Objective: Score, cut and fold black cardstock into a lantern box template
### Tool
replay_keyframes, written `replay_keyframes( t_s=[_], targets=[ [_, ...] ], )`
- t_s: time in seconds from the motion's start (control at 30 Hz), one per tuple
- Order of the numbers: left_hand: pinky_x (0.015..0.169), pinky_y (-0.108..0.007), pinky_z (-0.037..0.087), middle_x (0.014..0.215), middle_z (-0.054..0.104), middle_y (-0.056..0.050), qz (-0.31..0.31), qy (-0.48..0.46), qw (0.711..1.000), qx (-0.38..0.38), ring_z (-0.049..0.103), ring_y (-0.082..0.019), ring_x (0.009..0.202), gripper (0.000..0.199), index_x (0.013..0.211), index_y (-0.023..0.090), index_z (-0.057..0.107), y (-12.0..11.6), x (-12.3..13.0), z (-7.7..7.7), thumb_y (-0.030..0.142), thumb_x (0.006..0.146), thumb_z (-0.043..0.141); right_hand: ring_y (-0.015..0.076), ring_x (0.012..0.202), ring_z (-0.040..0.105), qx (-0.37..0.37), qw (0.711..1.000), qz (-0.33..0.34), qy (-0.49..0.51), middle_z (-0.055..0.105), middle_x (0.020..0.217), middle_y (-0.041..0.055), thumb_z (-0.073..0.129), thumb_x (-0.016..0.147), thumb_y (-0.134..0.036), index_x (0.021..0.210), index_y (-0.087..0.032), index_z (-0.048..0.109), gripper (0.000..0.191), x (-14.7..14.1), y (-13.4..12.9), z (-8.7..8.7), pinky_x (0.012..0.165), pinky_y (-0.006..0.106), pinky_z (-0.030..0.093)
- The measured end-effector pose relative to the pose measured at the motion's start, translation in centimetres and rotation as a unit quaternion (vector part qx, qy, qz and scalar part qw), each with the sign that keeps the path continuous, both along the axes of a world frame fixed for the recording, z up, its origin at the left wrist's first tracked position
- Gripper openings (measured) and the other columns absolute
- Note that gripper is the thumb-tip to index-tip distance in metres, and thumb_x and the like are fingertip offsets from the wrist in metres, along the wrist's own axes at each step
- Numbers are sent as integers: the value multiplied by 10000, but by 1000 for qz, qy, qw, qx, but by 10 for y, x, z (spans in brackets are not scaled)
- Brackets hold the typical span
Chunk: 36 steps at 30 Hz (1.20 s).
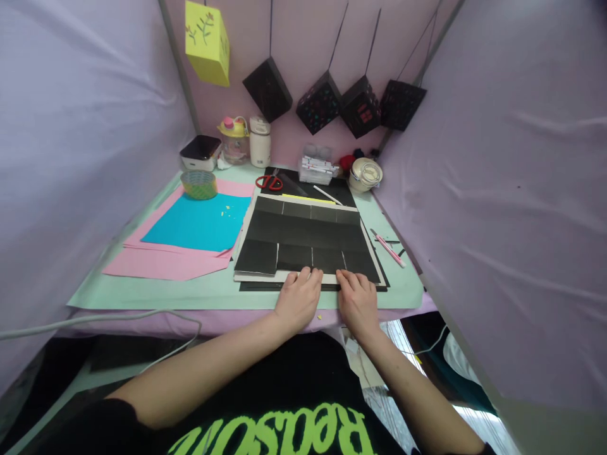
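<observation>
A black sheet (308, 232) with fold lines and white slits near its front and back edges lies on a whitish board (243, 277). More black paper shows under the board's front edge. My left hand (301, 300) rests at the sheet's front edge, its fingers bent together on the paper's rim. Just to the right, my right hand (356, 300) touches the same edge with curled fingers. Both hands seem to hold the sheet's edge; the fingertips are partly hidden.
Blue sheet (199, 221) and pink paper (156, 262) lie left, with a tape roll (199, 185) on top. Red scissors (269, 182), a pen box (317, 169) and a white bottle (260, 142) stand behind. A pink cutter (389, 249) lies right. Black boxes (268, 90) hang above.
</observation>
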<state>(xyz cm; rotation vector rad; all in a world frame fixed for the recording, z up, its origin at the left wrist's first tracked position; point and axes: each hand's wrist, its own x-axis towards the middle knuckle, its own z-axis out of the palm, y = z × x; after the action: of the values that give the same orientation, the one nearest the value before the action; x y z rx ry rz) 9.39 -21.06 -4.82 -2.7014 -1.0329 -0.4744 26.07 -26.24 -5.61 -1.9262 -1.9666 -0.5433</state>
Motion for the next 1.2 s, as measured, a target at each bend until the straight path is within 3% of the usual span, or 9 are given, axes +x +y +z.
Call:
replay_keyframes(
  t_s=[0.13, 0.33, 0.53, 0.73, 1.0, 1.2],
  targets=[
    [837, -406, 338, 1398, 522, -98, 0, -4, 1000, 6, 429, -242, 1200, 439, 1372, 108, 493, -7, -8, -4, 133, 958, 348, 229, 1095, 496, -1, 998, -18, 56, 646, 1248, 53, 493, 844, -65, 1248, -190, 598, 435, -1, -6, -4, 870, 375, 308],
    [823, -402, 347, 1433, 496, -99, 11, -9, 1000, -6, 503, -235, 1120, 447, 1382, 117, 487, -10, -9, -5, 145, 958, 349, 229, 1119, 477, -9, 995, -40, 89, 635, 1277, 34, 448, 816, -26, 1250, -233, 600, 504, 2, -10, -6, 891, 369, 281],
    [841, -401, 352, 1417, 514, -95, 11, -28, 1000, -1, 520, -240, 1111, 434, 1381, 160, 493, -10, -9, -4, 223, 965, 381, 242, 1122, 468, -27, 997, -56, 47, 637, 1259, 68, 443, 848, -48, 1262, -238, 596, 480, -6, -7, 0, 892, 396, 255],
    [869, -418, 357, 1417, 516, -63, 8, -32, 999, -18, 495, -239, 1161, 419, 1340, 222, 525, -13, -10, 3, 268, 928, 465, 268, 1145, 471, -76, 995, -57, -16, 591, 1272, 108, 429, 878, -55, 1373, -353, 494, 581, -25, -7, 13, 879, 439, 263],
    [882, -421, 344, 1408, 524, -87, 19, -44, 999, -23, 509, -244, 1144, 387, 1303, 170, 555, -13, -10, 3, 242, 954, 403, 278, 1181, 472, -58, 997, -40, -2, 606, 1291, 116, 402, 883, -51, 1347, -242, 518, 516, -15, -10, 12, 887, 454, 269],
    [909, -426, 330, 1410, 516, -103, 24, -28, 999, -36, 488, -263, 1159, 502, 1431, 145, 420, -12, -4, 1, 300, 954, 412, 265, 1183, 486, -41, 998, -43, 29, 598, 1322, 125, 393, 894, -59, 1308, -171, 543, 455, -12, -11, 5, 880, 422, 265]
  ],
)
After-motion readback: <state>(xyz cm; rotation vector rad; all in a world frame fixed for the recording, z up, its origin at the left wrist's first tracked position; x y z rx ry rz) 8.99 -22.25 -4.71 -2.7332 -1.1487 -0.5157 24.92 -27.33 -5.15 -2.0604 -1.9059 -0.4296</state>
